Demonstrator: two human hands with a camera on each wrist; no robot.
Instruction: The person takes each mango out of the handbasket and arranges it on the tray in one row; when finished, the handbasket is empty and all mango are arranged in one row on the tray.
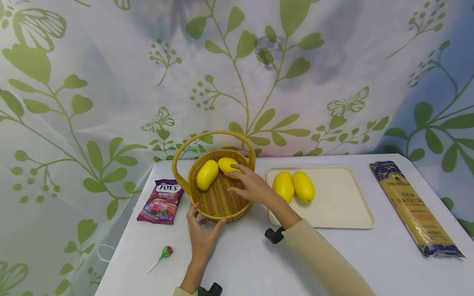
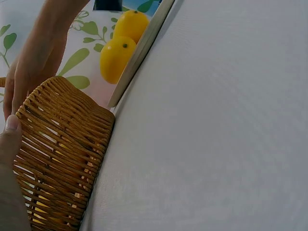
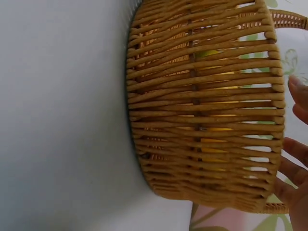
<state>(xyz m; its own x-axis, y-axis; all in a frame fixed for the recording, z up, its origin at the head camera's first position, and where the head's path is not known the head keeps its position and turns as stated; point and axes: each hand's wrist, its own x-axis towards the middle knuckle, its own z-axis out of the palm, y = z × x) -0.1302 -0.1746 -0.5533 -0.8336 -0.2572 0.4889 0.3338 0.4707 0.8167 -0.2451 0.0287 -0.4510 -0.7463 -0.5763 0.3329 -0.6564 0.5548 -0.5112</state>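
My left hand (image 1: 203,235) grips the near left rim of a wicker basket (image 1: 222,216), with the thumb at the front and the fingers round the side. In the left wrist view its thumb (image 2: 10,129) lies on the rim. Two yellow mangoes lie inside: the left mango (image 1: 207,175) and the right mango (image 1: 226,163). Over the basket's right side reaches my right hand (image 1: 252,184), its fingers spread at the right mango and partly covering it, the thumb apart from it. The right wrist view shows that hand's fingers (image 3: 291,169) beyond the woven rim.
Two more mangoes (image 1: 303,186) lie on a cream tray (image 1: 337,201) right of the basket. A purple candy bag (image 1: 161,202) is at left, with a lollipop (image 1: 166,251) nearer the front. A pasta packet (image 1: 414,207) lies far right. The basket's arched handle (image 1: 212,132) stands up.
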